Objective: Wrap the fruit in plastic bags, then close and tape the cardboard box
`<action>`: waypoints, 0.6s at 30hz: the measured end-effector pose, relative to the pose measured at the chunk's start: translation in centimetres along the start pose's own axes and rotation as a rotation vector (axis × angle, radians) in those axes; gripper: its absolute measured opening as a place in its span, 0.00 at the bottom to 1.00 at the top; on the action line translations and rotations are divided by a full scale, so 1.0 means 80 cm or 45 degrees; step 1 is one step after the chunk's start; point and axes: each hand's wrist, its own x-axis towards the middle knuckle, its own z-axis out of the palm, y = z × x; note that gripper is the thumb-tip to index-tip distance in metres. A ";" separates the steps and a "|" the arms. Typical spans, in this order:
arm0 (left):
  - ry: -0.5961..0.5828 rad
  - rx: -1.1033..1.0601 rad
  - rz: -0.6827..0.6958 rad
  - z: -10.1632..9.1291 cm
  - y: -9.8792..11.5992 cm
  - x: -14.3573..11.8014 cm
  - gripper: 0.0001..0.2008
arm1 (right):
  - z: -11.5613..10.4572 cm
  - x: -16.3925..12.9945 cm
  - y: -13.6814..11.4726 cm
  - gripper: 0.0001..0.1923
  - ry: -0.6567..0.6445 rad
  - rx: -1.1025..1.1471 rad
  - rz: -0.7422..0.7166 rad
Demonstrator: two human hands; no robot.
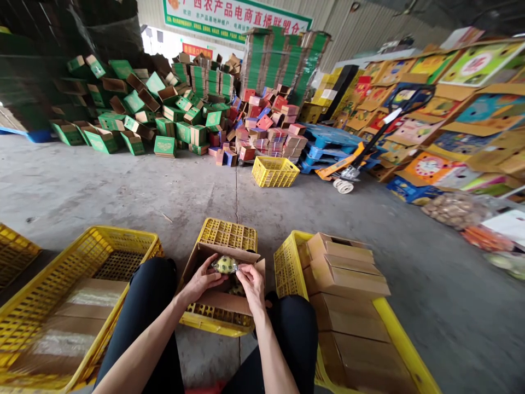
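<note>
A rounded yellow-green piece with dark spots, in clear plastic wrap (226, 265), is held between my two hands. My left hand (203, 282) has its fingers closed on the left end of the wrap. On the right end, my right hand (251, 283) pinches the plastic. Just below is an open cardboard box (227, 301) with its flaps spread. Something dark and rounded lies inside, mostly hidden by my hands. The box rests on an upturned yellow crate (225, 232) between my knees.
Left of my leg, a yellow crate (135, 235) contains taped cartons (77, 323). On my right, another crate (289, 273) is stacked with brown cartons (356, 328). Farther off are a yellow crate (275, 172), a pallet jack (348, 169), blue pallets (328, 137) and heaped green boxes (164, 145).
</note>
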 end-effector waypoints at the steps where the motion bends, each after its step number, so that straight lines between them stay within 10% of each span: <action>1: 0.010 -0.012 -0.003 0.000 -0.001 0.001 0.55 | 0.000 0.001 0.002 0.18 0.004 0.011 0.000; 6: -0.010 -0.030 0.055 0.002 0.000 0.002 0.59 | 0.001 0.001 0.005 0.13 -0.026 -0.076 -0.035; 12: 0.100 -0.026 0.159 0.007 0.006 0.002 0.32 | 0.000 -0.001 0.004 0.04 -0.148 -0.204 -0.138; 18: 0.049 0.003 0.178 0.007 0.011 -0.001 0.29 | -0.005 0.001 0.014 0.09 -0.062 -0.080 0.065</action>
